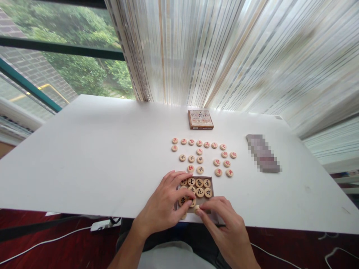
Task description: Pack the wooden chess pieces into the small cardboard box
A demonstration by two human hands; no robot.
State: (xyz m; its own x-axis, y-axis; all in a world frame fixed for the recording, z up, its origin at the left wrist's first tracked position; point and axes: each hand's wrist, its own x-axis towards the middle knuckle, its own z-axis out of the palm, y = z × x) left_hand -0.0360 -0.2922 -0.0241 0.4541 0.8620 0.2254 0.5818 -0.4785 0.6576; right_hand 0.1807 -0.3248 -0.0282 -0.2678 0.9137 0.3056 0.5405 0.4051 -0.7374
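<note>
An open box tray point(212, 185) stands at the table's front edge, with rows of round wooden Chinese chess pieces bearing black characters. My left hand point(166, 200) reaches over the tray's left side; thumb and index finger close around a chess piece point(192, 202) inside it, and the other fingers cover part of the top row. Between the thumb and index finger of my right hand point(227, 224), another chess piece point(197, 209) is pinched at the tray's front. Its face is hidden. Below my left thumb, a further piece point(184, 216) shows partly.
Beyond the tray lie loose pieces: a row of red ones point(199, 143), black ones point(191, 158) and red pairs point(221, 172). A printed box lid point(201, 120) lies near the curtain point(179, 56). A pixelated object point(263, 154) is on the right of the white table point(92, 157).
</note>
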